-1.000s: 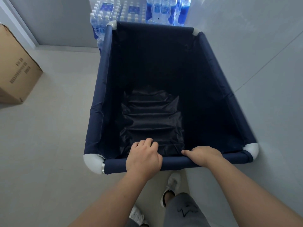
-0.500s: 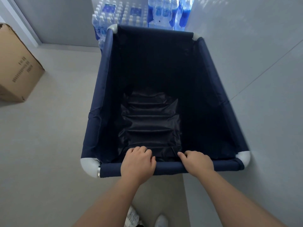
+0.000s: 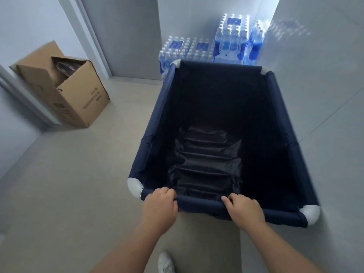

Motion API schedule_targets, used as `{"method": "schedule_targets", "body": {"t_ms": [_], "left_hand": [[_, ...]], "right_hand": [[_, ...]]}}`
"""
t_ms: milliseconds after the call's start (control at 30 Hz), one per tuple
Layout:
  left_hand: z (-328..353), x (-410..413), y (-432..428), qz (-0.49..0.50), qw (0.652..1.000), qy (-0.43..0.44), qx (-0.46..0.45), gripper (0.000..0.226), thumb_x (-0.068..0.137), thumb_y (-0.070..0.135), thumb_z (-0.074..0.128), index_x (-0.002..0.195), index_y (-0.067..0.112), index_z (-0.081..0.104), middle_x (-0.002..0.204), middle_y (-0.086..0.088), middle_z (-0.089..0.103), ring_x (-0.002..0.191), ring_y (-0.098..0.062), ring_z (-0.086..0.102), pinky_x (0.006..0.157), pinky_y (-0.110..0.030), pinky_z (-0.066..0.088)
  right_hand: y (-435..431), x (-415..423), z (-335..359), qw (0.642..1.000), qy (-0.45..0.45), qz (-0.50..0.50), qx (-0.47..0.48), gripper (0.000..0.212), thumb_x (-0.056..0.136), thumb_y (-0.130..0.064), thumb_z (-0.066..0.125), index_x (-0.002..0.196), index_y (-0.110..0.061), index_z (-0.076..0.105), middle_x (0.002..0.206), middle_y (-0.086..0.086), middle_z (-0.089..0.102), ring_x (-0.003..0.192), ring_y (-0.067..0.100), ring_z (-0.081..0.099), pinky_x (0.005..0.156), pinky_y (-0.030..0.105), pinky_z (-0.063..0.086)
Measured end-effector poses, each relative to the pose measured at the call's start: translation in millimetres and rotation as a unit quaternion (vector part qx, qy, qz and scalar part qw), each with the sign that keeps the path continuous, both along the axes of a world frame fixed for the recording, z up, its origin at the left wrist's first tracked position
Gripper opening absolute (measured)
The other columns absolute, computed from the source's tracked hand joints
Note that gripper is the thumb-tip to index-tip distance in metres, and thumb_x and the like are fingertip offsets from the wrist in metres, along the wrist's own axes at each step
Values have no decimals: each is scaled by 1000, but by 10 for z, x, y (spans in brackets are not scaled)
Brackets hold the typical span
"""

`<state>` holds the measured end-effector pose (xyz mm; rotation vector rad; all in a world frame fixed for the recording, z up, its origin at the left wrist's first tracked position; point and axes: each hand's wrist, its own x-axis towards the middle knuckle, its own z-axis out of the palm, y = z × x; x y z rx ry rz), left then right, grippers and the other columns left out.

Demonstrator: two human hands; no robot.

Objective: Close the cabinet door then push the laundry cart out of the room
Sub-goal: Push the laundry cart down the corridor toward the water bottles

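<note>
The laundry cart (image 3: 157,115) is a deep navy fabric bin on a frame with white corner joints, empty inside, standing right of centre against the right wall. My left hand (image 3: 160,208) grips the near top rail close to the left corner. My right hand (image 3: 244,210) grips the same rail further right. Both forearms reach in from the bottom edge. No cabinet door is in view.
Shrink-wrapped packs of water bottles (image 3: 226,44) are stacked just beyond the cart's far end. An open cardboard box (image 3: 78,99) sits at the left by a door frame (image 3: 92,40). A grey wall (image 3: 325,75) runs along the right. My white shoe (image 3: 166,263) shows below.
The view has lifted and swung left, bringing the box, door frame and more floor into sight. The cart now sits further right in the frame. Both hands keep their grip on the rail.
</note>
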<state>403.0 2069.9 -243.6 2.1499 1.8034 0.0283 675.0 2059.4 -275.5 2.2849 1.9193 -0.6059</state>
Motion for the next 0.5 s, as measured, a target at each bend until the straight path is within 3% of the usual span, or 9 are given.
{"method": "schedule_targets", "body": {"t_ms": [100, 200, 267, 367, 500], "left_hand": [[-23, -112, -190, -8, 997, -54, -61, 44, 93, 24, 44, 137, 23, 44, 153, 5, 38, 142, -15, 28, 112, -31, 30], [-20, -146, -251, -25, 993, -81, -87, 57, 94, 19, 43, 149, 23, 29, 164, 4, 15, 149, -11, 3, 121, -33, 13], [-43, -144, -257, -32, 994, -70, -81, 59, 94, 18, 43, 150, 24, 26, 164, 4, 13, 150, -11, 1, 122, -37, 10], [-90, -166, -249, -40, 995, -54, -71, 61, 92, 18, 44, 150, 24, 25, 164, 4, 14, 150, -12, 2, 121, -38, 9], [-123, -223, -190, -67, 996, -36, -51, 61, 91, 20, 45, 149, 25, 27, 163, 3, 18, 149, -13, 8, 122, -37, 10]], "right_hand": [[-61, -37, 29, 1000, 11, 13, 4, 43, 99, -58, 28, 101, -32, 63, 89, -10, 65, 83, 13, 60, 86, 37, 40], [-147, -124, 31, 999, -7, 32, 15, 49, 98, -60, 27, 115, -31, 63, 103, -9, 68, 99, 15, 59, 103, 40, 36], [-198, -186, 19, 999, -23, 31, 17, 52, 99, -59, 25, 126, -30, 59, 121, -7, 65, 119, 18, 53, 117, 44, 22], [-252, -272, 31, 1000, -24, 7, 2, 55, 101, -57, 22, 141, -30, 49, 146, -4, 51, 144, 23, 31, 122, 48, 4], [-274, -368, 76, 999, -26, -35, -31, 59, 102, -58, 18, 153, -32, 33, 163, 3, 27, 152, 29, 9, 122, 49, -2]]}}
